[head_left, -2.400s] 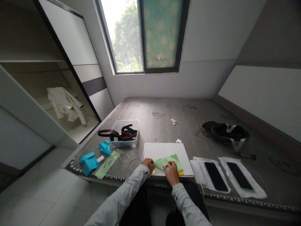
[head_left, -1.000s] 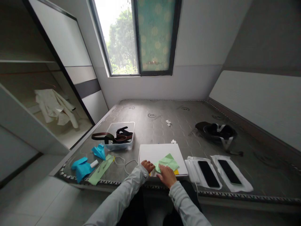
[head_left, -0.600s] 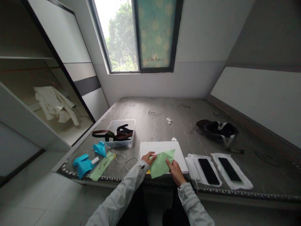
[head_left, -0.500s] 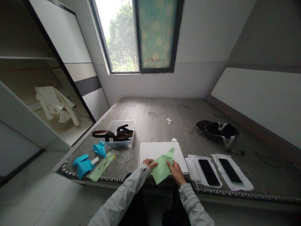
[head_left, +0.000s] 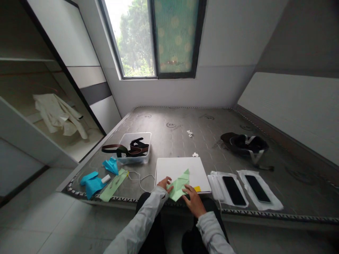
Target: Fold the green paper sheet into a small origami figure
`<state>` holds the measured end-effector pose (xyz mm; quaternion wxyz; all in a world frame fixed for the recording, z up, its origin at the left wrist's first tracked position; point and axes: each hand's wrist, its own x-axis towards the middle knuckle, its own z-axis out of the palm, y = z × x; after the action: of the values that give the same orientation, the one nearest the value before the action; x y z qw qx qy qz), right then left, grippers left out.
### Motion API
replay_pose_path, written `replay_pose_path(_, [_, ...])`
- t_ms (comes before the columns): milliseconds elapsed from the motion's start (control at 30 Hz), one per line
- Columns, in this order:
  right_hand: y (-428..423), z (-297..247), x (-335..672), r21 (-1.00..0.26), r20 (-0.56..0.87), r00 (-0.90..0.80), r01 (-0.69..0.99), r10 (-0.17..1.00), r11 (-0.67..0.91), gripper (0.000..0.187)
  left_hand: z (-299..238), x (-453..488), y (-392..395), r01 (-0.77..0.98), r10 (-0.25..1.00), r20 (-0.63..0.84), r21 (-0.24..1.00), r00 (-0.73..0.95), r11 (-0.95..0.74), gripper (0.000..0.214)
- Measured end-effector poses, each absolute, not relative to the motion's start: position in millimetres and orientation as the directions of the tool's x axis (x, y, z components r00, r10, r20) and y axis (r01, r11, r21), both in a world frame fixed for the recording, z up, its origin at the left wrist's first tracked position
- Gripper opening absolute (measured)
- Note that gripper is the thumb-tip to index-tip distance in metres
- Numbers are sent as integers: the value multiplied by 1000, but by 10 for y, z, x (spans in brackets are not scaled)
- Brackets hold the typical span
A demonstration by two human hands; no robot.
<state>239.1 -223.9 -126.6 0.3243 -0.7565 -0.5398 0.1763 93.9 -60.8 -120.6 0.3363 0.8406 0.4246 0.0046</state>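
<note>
Green paper [head_left: 179, 187] is shifting leftward over the white box [head_left: 182, 165], the left hand [head_left: 163, 184] pinching its left corner, the right hand [head_left: 195, 203], grip unclear, touching its right edge.

Daylight from the window [head_left: 153, 38] is the main visible light; the sky [head_left: 114, 12] in its left pane is blown out to white, leaving the tree [head_left: 136, 40] pale and hazy. A soft sheen lies on the far part of the mattress [head_left: 159, 128], fading toward its dim right side. The upper inside of the wardrobe [head_left: 16, 35] and the wall [head_left: 312, 31] at upper right sink into shadow. Straight lines lean near the edges, and creases in the green paper [head_left: 178, 186] look faint.
</note>
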Motion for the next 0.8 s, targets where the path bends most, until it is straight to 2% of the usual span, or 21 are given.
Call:
replay_pose_path(67, [-2186, -1280, 2414, -673, 90, 389, 703, 917, -232, 21, -1197, 890, -589, 680, 697, -258, 591, 669, -434, 22])
replay_pose_path(167, [-2082, -1290, 2460, -649, 94, 455, 703, 886, -292, 24, -1207, 841, -575, 658, 681, -254, 616, 687, -434, 34])
replay_pose_path(233, [-2015, -1299, 2483, -627, 98, 502, 701, 859, -339, 24, -1222, 838, -578, 663, 692, -254, 619, 675, -420, 34])
replay_pose_path(367, [-1935, -1310, 2491, -585, 113, 550, 710, 827, -392, 14, -1247, 883, -585, 720, 745, -272, 584, 609, -375, 21])
replay_pose_path(500, [-1940, -1286, 2468, -540, 130, 554, 735, 822, -410, 15, -1241, 927, -585, 785, 784, -317, 531, 534, -319, 24])
replay_pose_path(633, [-1970, -1248, 2413, -493, 145, 488, 790, 861, -365, 26, -1184, 980, -620, 830, 800, -364, 487, 477, -273, 19])
replay_pose_path(800, [-2074, -1327, 2260, -461, 136, 272, 868, 953, -182, 42, -1124, 1041, -675, 847, 795, -394, 463, 461, -262, 21])
